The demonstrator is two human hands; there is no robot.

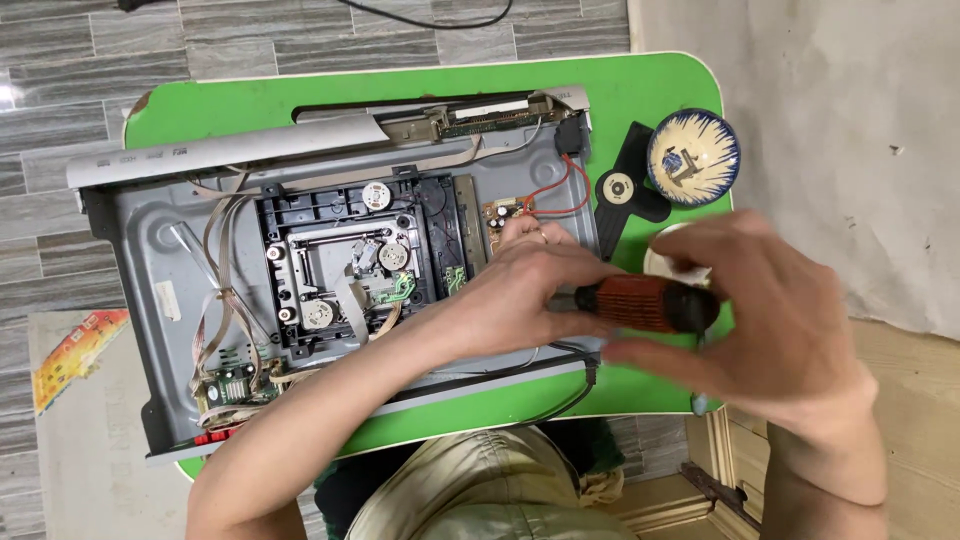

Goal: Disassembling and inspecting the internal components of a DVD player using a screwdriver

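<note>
We see the left hand (520,290) resting on the right part of an opened disc player (330,290), its fingers closed around the front end of a screwdriver (650,303) with an orange-brown and black handle, near a small circuit board (505,213) with red wires. The right hand (770,320) grasps the back end of this handle with bent fingers, over the right edge of the green table (660,85). Beside it stand a blue-patterned bowl (693,156) and a black plastic part (625,185).
</note>
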